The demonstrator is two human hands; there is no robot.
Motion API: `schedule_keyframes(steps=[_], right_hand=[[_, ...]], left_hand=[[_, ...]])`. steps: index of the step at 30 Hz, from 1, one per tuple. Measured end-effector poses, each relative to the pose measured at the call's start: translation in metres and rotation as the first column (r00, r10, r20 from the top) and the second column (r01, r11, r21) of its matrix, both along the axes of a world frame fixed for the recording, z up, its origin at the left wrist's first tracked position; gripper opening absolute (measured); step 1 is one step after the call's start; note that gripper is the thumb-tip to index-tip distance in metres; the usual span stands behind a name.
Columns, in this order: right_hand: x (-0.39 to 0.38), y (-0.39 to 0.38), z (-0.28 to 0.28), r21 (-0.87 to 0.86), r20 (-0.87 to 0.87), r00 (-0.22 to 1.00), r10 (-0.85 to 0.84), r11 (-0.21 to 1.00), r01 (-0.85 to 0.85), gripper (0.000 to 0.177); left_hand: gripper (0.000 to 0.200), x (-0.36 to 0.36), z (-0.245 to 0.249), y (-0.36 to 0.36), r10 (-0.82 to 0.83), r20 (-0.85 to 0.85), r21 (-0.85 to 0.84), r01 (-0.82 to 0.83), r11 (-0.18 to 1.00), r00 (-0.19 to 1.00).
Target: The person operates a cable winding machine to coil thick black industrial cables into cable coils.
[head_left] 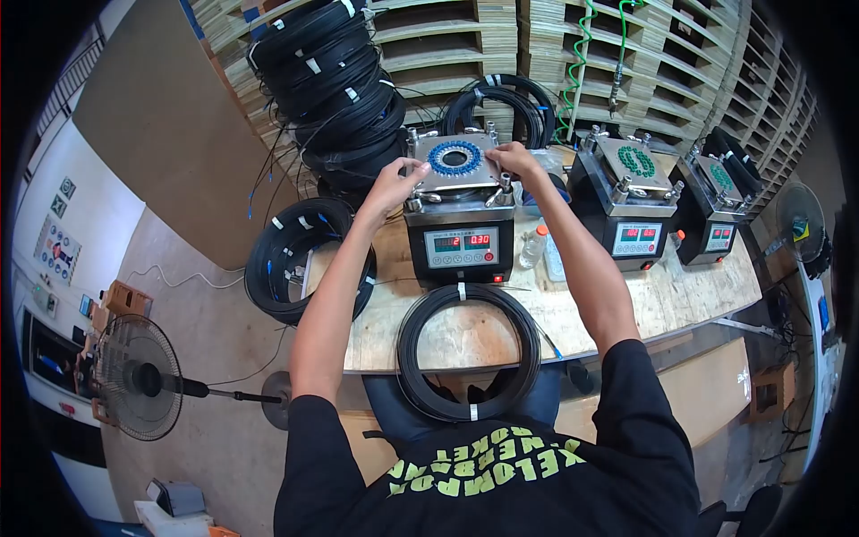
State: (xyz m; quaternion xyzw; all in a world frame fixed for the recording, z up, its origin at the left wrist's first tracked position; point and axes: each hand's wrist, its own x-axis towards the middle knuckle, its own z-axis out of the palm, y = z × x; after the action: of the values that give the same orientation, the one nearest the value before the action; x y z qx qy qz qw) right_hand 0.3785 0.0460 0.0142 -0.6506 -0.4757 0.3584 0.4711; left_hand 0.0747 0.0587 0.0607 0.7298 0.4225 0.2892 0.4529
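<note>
A black benchtop polishing machine (460, 234) with a lit red display stands in front of me. On its top lies a square metal plate (465, 186) carrying a ring of blue connectors (455, 158) around a dark centre hole. My left hand (396, 185) is at the plate's left edge, thumb and fingers bent round it near the ring. At the right edge my right hand (515, 160) pinches the plate's side. The fingers' undersides are hidden. Closer to me, a black cable coil (412, 345) tied with white tape leans over the table's front edge.
Two similar machines (639, 240) (715, 234) with green connectors stand to the right. A bottle (533, 249) with an orange cap is beside my machine. Cable coils (335, 98) are stacked at the back left; another coil (268, 268) sits lower. A floor fan (139, 376) stands left.
</note>
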Motion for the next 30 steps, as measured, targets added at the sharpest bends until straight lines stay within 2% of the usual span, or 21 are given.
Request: schedule_keyframes(steps=[2, 3, 4, 5, 7, 9, 10, 13, 15, 17, 19, 21, 22, 23, 25, 30], right_hand=[[-0.001, -0.003, 0.003, 0.037, -0.114, 0.993, -0.008, 0.999, 0.013, 0.027], [-0.004, -0.006, 0.011, 0.054, -0.171, 0.985, -0.008, 0.998, 0.018, 0.025], [-0.009, -0.008, 0.018, 0.027, -0.319, 0.946, -0.061, 0.997, 0.073, 0.02], [-0.012, -0.011, 0.027, 0.033, -0.406, 0.913, -0.035, 0.998, 0.053, 0.019], [-0.01, -0.01, 0.041, 0.054, -0.564, 0.826, 0.015, 0.998, 0.019, 0.017], [-0.027, -0.005, 0.053, 0.084, -0.583, 0.813, 0.009, 0.995, 0.049, 0.016], [-0.035, -0.005, 0.063, 0.093, -0.582, 0.813, 0.021, 0.995, 0.041, 0.016], [-0.061, 0.006, 0.074, 0.15, -0.579, 0.813, 0.068, 0.988, 0.024, 0.023], [-0.08, 0.008, 0.078, 0.217, -0.571, 0.817, 0.079, 0.974, 0.058, 0.028], [-0.084, 0.005, 0.084, 0.242, -0.518, 0.847, 0.12, 0.97, 0.011, 0.028], [-0.084, -0.002, 0.085, 0.272, -0.451, 0.884, 0.125, 0.962, 0.003, 0.026], [-0.075, 0.0, 0.074, 0.307, -0.235, 0.971, 0.048, 0.951, 0.027, 0.023], [-0.068, 0.001, 0.065, 0.341, -0.125, 0.992, 0.013, 0.94, 0.031, 0.023], [-0.061, 0.001, 0.055, 0.373, -0.014, 1.0, -0.026, 0.927, 0.029, 0.023], [-0.054, -0.001, 0.039, 0.393, 0.021, 0.993, -0.112, 0.914, 0.095, 0.021], [-0.052, -0.003, 0.031, 0.441, 0.152, 0.962, -0.228, 0.887, 0.141, 0.019]], left_hand=[[0.05, -0.005, 0.012, -0.005, 0.015, 0.074, -0.127, -0.005, 0.992, 0.997], [0.051, -0.007, 0.021, -0.006, -0.012, 0.09, -0.091, 0.021, 0.996, 0.996], [0.053, -0.011, 0.026, -0.007, -0.041, 0.1, -0.061, 0.048, 0.997, 0.994], [0.054, -0.014, 0.029, -0.007, -0.072, 0.111, -0.032, 0.076, 0.997, 0.991], [0.06, -0.016, 0.026, 0.006, -0.147, 0.024, 0.036, 0.147, 0.989, 0.989], [0.063, -0.016, 0.023, 0.017, -0.174, -0.132, 0.119, 0.19, 0.974, 0.976], [0.048, -0.012, 0.021, 0.015, -0.063, -0.184, 0.272, 0.113, 0.956, 0.981], [0.029, -0.004, 0.008, 0.033, 0.026, -0.261, 0.58, 0.135, 0.804, 0.965], [0.025, -0.003, 0.003, 0.037, 0.027, -0.227, 0.572, 0.111, 0.813, 0.973], [0.023, -0.006, -0.001, 0.037, 0.031, -0.195, 0.561, 0.085, 0.823, 0.98], [0.029, -0.012, -0.005, 0.044, 0.075, -0.181, 0.53, 0.033, 0.847, 0.981], [0.03, -0.017, -0.005, 0.055, 0.156, -0.206, 0.471, -0.042, 0.881, 0.966], [0.036, -0.019, -0.01, 0.061, 0.147, -0.151, 0.457, -0.063, 0.887, 0.978], [0.038, -0.023, -0.01, 0.072, 0.163, -0.23, 0.416, -0.054, 0.908, 0.959], [0.037, -0.031, -0.055, 0.128, -0.017, 0.034, 0.239, 0.008, 0.971, 0.999], [0.034, -0.027, -0.03, 0.114, 0.047, -0.036, 0.076, -0.044, 0.996, 0.998]])
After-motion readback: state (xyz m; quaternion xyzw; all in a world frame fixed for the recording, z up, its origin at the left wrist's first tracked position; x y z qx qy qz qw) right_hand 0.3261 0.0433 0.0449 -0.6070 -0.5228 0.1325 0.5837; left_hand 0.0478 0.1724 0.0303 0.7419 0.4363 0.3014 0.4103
